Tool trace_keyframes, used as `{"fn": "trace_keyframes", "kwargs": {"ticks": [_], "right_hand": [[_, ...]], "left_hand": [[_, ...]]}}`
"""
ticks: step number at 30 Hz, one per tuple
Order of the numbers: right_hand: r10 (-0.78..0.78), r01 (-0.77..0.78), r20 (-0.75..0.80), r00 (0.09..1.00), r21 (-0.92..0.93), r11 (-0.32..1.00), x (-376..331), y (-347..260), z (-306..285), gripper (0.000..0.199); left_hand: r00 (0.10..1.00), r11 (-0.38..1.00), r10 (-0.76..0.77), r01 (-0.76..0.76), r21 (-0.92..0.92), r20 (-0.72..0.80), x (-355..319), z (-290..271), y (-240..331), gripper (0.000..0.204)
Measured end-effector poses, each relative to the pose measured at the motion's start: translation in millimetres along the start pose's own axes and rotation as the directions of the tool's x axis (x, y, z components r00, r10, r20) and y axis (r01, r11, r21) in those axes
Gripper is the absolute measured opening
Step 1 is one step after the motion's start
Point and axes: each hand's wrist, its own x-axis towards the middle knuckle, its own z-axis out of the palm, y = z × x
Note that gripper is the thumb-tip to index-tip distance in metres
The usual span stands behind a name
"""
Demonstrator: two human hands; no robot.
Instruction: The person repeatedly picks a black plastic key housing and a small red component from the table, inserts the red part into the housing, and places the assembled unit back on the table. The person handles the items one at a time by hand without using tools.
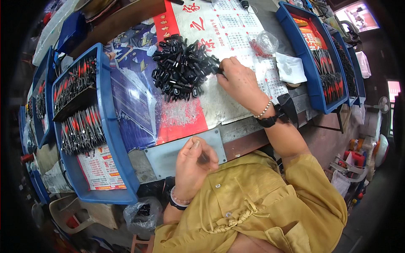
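A heap of small black plastic pieces (179, 69), some with oval loops at their ends, lies on the paper-covered table. At the heap's right edge my right hand (239, 80) has its fingertips closed on a black piece, mostly hidden by the fingers. Lower down, near the table's front edge, my left hand (195, 162) is curled in front of my body, thumb against the bent fingers. Whatever it holds, if anything, cannot be made out. Beneath and behind it a pale metal plate (162, 158) sits at the table edge.
To the left, a blue tray (110, 126) carries rows of thin black pieces with orange-red parts. Another blue tray (295, 46) with similar rows stands at right. A clear plastic ball-like wrap (266, 43) and a white cloth or paper (291, 68) lie right of the heap.
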Motion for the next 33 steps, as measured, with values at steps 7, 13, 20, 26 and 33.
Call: {"fn": "trace_keyframes", "kwargs": {"ticks": [7,13,20,26,33], "right_hand": [[0.009,-0.021,0.086,0.996,0.147,0.989,-22.9,-1.7,-38.2,0.013],[-0.307,0.036,0.3,0.903,0.66,0.751,-89.7,-21.8,-80.5,0.01],[-0.302,-0.051,0.339,0.891,0.735,0.676,-104.6,-20.0,-93.3,0.01],[-0.248,0.066,0.159,0.956,0.705,0.706,-86.0,7.1,-83.9,0.016],[0.033,-0.068,0.118,0.992,0.302,0.951,-14.3,72.1,-46.7,0.021]], "left_hand": [[0.998,0.994,0.049,-0.047,0.098,-0.025,3.7,2.7,-1.5,0.022],[0.955,0.69,0.287,-0.257,0.677,0.071,5.5,8.5,-5.2,0.029],[0.897,0.37,0.291,-0.427,0.825,0.334,9.2,18.2,-7.7,0.03],[0.997,0.759,0.048,-0.081,0.646,0.068,-1.0,22.0,-10.5,0.02],[0.999,0.943,-0.002,-0.012,0.333,0.041,-4.3,13.3,-10.5,0.027]]}}
